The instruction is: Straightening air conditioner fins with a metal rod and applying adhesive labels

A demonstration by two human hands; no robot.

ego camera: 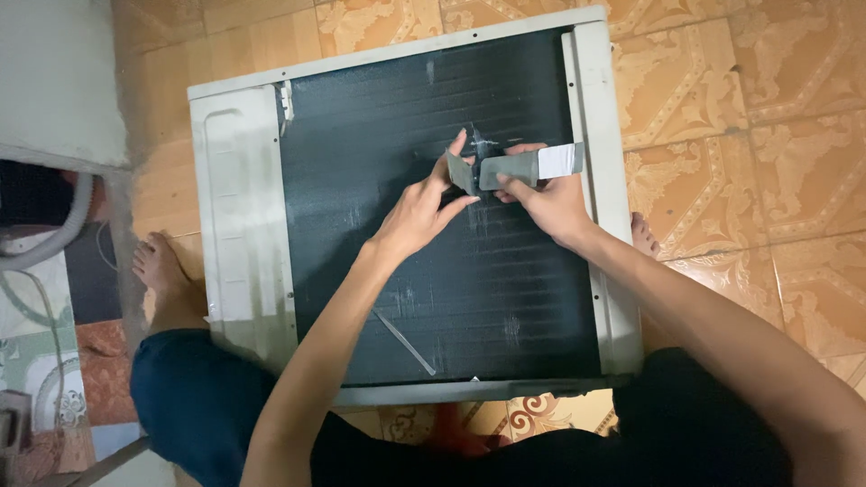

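While over the finned panel (397, 261), both hands' grips (419, 212) (550, 203) on grey tape (528, 167).

Floor: glossy orange-beige ceramic tiles with pale ornate pattern (722, 72). Flat on it, centre: large rectangular off-white metal appliance casing with dark finned coil panel facing up (244, 225), slightly rotated against the tile grid. Two bare feet on the tiles, one touching the casing's left edge (162, 271), one just beside its right edge (642, 236). Floor's left edge: grey concrete slab (54, 81), grey hose (54, 239), patterned multicolour mat (45, 361).
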